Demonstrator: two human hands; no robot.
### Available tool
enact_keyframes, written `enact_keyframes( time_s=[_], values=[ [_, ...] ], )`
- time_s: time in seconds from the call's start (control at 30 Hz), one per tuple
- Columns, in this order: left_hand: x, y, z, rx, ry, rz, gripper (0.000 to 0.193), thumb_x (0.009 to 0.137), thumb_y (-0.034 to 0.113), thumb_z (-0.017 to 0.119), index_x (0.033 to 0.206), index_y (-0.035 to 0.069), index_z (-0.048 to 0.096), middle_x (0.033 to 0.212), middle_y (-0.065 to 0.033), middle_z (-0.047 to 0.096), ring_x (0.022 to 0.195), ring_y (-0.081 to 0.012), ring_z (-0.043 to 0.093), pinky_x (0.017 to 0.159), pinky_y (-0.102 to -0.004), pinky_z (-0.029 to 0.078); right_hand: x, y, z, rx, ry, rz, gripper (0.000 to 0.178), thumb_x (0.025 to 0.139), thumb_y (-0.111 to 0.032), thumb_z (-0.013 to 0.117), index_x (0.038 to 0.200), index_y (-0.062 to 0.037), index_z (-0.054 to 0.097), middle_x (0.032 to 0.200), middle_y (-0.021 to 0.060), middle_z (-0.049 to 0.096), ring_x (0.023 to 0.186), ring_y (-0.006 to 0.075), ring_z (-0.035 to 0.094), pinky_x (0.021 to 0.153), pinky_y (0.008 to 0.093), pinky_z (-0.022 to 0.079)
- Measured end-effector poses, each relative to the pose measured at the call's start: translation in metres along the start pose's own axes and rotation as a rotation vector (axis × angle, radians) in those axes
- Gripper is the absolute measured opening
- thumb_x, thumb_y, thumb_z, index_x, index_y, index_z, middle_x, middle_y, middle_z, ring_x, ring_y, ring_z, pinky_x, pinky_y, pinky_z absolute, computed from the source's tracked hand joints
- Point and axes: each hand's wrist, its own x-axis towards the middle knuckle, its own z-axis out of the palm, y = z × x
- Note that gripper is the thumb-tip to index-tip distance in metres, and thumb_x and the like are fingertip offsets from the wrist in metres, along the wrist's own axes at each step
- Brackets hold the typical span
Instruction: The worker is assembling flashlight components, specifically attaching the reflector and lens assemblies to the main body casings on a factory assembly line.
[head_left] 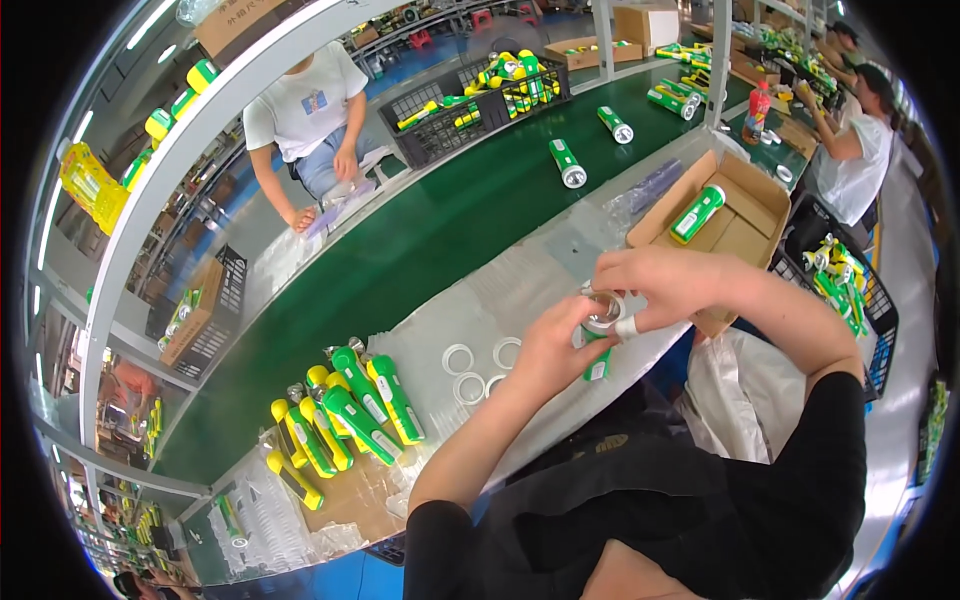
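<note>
A green flashlight (pixel 597 368) stands between my hands over the near edge of the bench, its round, silvery head (pixel 603 312) facing up. My left hand (pixel 553 345) is closed around the head's left side. From the far and right side, my right hand (pixel 645 285) curls its fingers over the rim, with a white wrap on one finger. A white ring seems to sit around the head, partly hidden by my fingers. Left of my hands, several loose white rings (pixel 458 359) lie on the pale sheet (pixel 430 330).
Green-and-yellow flashlights (pixel 345 405) are heaped at the left. A cardboard box (pixel 745 235) with one green flashlight (pixel 698 213) stands at right. Beyond runs a green belt (pixel 440 230) carrying flashlights (pixel 567 163). A black crate (pixel 430 140) and another person (pixel 310 110) are across it.
</note>
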Motion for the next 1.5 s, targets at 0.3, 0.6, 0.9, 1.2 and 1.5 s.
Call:
enact_keyframes(
  time_s=[0.3,0.6,0.9,1.2,1.5],
  values=[
    [0.0,-0.004,0.004,-0.022,0.008,0.006,0.037,0.071,0.011,0.084,0.1,0.006,0.063,0.1,-0.009,0.068,0.09,-0.0268,0.066,0.076,-0.0354,0.053,0.017,0.002,-0.012,0.005,-0.223,0.055,0.02,0.069,-0.003,0.066,0.088,-0.0021,0.059,0.087,0.0128,0.055,0.082,0.032,0.057,0.07,0.0395,0.046],
    [0.002,-0.004,0.015,-0.024,0.073,-0.01,0.037,0.067,0.014,0.082,0.099,0.012,0.063,0.086,-0.0071,0.062,0.078,-0.029,0.062,0.067,-0.041,0.049,0.008,-0.01,0.012,-0.278,0.102,0.424,0.048,0.064,-0.037,0.08,0.079,0.0014,0.056,0.07,0.0164,0.06,0.066,0.0347,0.061,0.06,0.0406,0.048],
    [-0.004,-0.008,0.015,-0.049,0.118,0.106,0.038,0.068,0.013,0.082,0.101,0.011,0.063,0.091,-0.0078,0.065,0.083,-0.0296,0.064,0.07,-0.0399,0.051,0.005,-0.02,0.015,-0.231,0.028,0.337,0.046,0.073,-0.037,0.073,0.094,0.0019,0.06,0.087,0.0174,0.065,0.081,0.036,0.064,0.07,0.0442,0.051],
    [-0.014,-0.026,0.004,-0.228,0.196,-0.098,0.037,0.073,0.01,0.084,0.103,0.004,0.063,0.102,-0.0061,0.069,0.091,-0.0142,0.064,0.079,-0.0307,0.051,-0.011,0.011,0.12,0.439,0.396,0.269,0.08,0.073,-0.038,0.083,0.133,-0.0001,0.047,0.119,0.0175,0.063,0.117,0.0273,0.058,0.103,0.0391,0.042],
    [-0.031,-0.016,-0.01,-0.877,0.184,-0.153,0.037,0.076,0.003,0.08,0.099,0.009,0.05,0.106,-0.0161,0.066,0.097,-0.0205,0.064,0.083,-0.0333,0.052,0.019,-0.028,0.164,0.85,0.294,0.612,0.057,0.073,-0.017,0.08,0.122,-0.0039,0.054,0.108,0.0107,0.065,0.104,0.0241,0.063,0.087,0.0368,0.051]
  ],
)
